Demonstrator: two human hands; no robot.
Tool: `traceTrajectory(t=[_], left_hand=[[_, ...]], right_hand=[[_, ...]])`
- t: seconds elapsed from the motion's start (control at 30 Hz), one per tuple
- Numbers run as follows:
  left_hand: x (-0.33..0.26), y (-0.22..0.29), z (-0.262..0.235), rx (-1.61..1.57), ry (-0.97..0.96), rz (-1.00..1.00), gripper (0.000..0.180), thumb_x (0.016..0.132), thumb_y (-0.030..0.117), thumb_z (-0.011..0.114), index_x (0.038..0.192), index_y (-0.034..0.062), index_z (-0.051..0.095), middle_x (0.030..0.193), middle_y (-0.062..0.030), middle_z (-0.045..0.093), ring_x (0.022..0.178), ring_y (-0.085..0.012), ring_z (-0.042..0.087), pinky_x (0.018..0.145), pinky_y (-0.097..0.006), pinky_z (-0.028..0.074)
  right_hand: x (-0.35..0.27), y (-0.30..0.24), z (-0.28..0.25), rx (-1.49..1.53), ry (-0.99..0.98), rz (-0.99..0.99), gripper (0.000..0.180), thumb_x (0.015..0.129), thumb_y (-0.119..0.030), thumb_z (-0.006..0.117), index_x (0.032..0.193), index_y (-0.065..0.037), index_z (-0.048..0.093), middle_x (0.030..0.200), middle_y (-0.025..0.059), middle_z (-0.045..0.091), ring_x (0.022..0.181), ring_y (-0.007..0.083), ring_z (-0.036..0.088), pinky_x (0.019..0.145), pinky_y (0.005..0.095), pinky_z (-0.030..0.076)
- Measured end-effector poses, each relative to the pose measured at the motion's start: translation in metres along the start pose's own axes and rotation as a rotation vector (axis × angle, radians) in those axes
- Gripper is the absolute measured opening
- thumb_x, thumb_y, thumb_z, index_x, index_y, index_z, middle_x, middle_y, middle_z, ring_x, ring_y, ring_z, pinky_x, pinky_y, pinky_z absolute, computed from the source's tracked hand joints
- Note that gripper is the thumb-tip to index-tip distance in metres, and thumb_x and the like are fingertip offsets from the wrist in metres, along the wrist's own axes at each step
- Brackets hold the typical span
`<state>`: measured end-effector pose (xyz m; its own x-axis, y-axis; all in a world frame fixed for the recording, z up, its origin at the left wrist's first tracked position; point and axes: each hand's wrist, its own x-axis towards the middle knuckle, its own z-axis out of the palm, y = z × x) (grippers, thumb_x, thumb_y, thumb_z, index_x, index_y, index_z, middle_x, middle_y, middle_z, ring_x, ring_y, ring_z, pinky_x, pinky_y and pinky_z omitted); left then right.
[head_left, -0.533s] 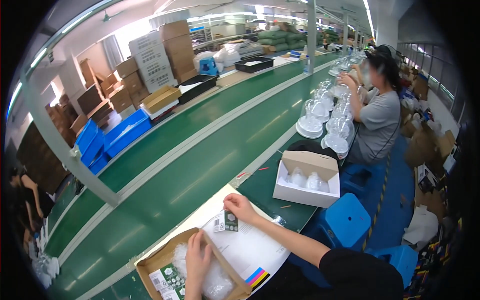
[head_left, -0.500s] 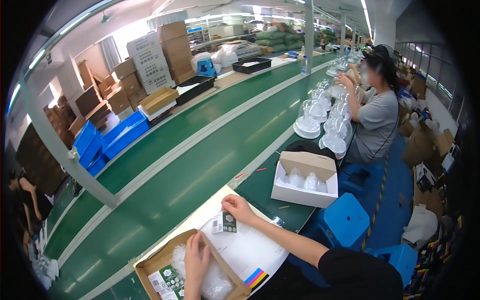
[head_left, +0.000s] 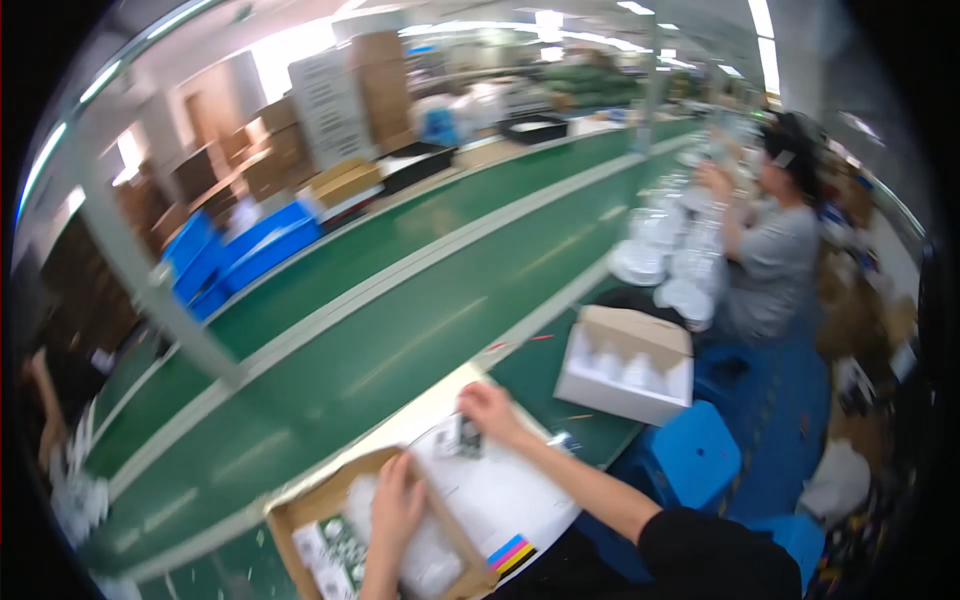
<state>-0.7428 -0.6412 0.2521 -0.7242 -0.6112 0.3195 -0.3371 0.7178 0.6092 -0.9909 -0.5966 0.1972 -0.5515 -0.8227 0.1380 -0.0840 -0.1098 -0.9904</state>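
At the front, an open shallow cardboard box (head_left: pixel 282 525) holds clear plastic-wrapped items (head_left: pixel 432 560) and green-and-white printed cards (head_left: pixel 335 550). Over it rests my left hand (head_left: pixel 397 505), fingers loosely bent and slightly apart at the wrapped items beside the box's inner wall, with no object seen in its grasp. My right hand (head_left: pixel 490 412) pinches the upper edge of a small green-and-white card (head_left: pixel 460 438). This card is above a large white printed sheet (head_left: pixel 540 497) with colour stripes near its front corner. Motion blur softens the scene.
A white carton (head_left: pixel 622 395) with pale wrapped pieces stands to the right, near blue stools (head_left: pixel 690 455). Beyond it, a person (head_left: pixel 780 240) sits by clear domed containers (head_left: pixel 655 235). The green conveyor (head_left: pixel 400 350) runs across; blue bins (head_left: pixel 265 245) line its far side.
The view has turned left, so the surroundings appear shifted right and are blurred. My right hand still pinches the card, and my left hand stays at the box.
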Motion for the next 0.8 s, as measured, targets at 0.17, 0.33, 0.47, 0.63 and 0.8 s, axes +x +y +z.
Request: traceTrajectory(t=[0.17, 0.33, 0.47, 0.63, 0.8], left_hand=[[0.007, -0.003, 0.003, -0.109, -0.076, -0.031, 0.051, 0.086, 0.022, 0.058, 0.132, 0.0034, 0.045, 0.132, -0.0224, 0.046, 0.122, -0.0375, 0.046, 0.101, -0.043, 0.040], [0.013, 0.010, 0.001, -0.136, -0.031, 0.032, 0.048, 0.088, 0.021, 0.057, 0.131, 0.0059, 0.045, 0.126, -0.0215, 0.047, 0.103, -0.0384, 0.056, 0.087, -0.042, 0.047], [0.002, 0.008, -0.012, -0.160, -0.042, -0.027, 0.048, 0.087, 0.021, 0.058, 0.132, 0.0058, 0.045, 0.125, -0.0210, 0.047, 0.100, -0.0377, 0.057, 0.085, -0.041, 0.048], [0.002, 0.010, -0.012, -0.184, -0.042, -0.008, 0.049, 0.087, 0.020, 0.058, 0.132, 0.0060, 0.044, 0.124, -0.0210, 0.048, 0.096, -0.0371, 0.058, 0.084, -0.041, 0.047], [0.004, 0.010, -0.009, -0.149, -0.023, 0.019, 0.050, 0.087, 0.020, 0.058, 0.133, 0.0064, 0.043, 0.124, -0.0211, 0.047, 0.096, -0.0370, 0.057, 0.084, -0.041, 0.047]], right_hand=[[-0.001, 0.012, -0.018, 0.067, 0.076, -0.120, 0.008, 0.090, -0.012, 0.061, 0.095, -0.006, 0.060, 0.076, -0.0029, 0.058, 0.065, 0.0047, 0.051, 0.053, 0.0201, 0.040], [0.012, 0.027, -0.046, 0.092, 0.030, -0.058, 0.011, 0.095, -0.013, 0.053, 0.100, -0.004, 0.057, 0.076, -0.0033, 0.055, 0.063, 0.0021, 0.046, 0.053, 0.0158, 0.035], [0.009, 0.029, -0.025, 0.138, -0.020, -0.031, 0.009, 0.096, -0.013, 0.051, 0.098, -0.005, 0.056, 0.078, -0.0034, 0.056, 0.064, 0.0011, 0.046, 0.055, 0.0139, 0.033], [0.008, 0.025, -0.027, 0.118, -0.013, -0.037, 0.009, 0.096, -0.013, 0.051, 0.098, -0.005, 0.056, 0.078, -0.0034, 0.055, 0.065, 0.0007, 0.045, 0.055, 0.0136, 0.032], [0.011, 0.034, -0.031, 0.088, 0.021, -0.064, 0.011, 0.096, -0.016, 0.052, 0.099, -0.006, 0.057, 0.077, -0.0045, 0.054, 0.061, 0.0006, 0.042, 0.051, 0.0148, 0.028]])
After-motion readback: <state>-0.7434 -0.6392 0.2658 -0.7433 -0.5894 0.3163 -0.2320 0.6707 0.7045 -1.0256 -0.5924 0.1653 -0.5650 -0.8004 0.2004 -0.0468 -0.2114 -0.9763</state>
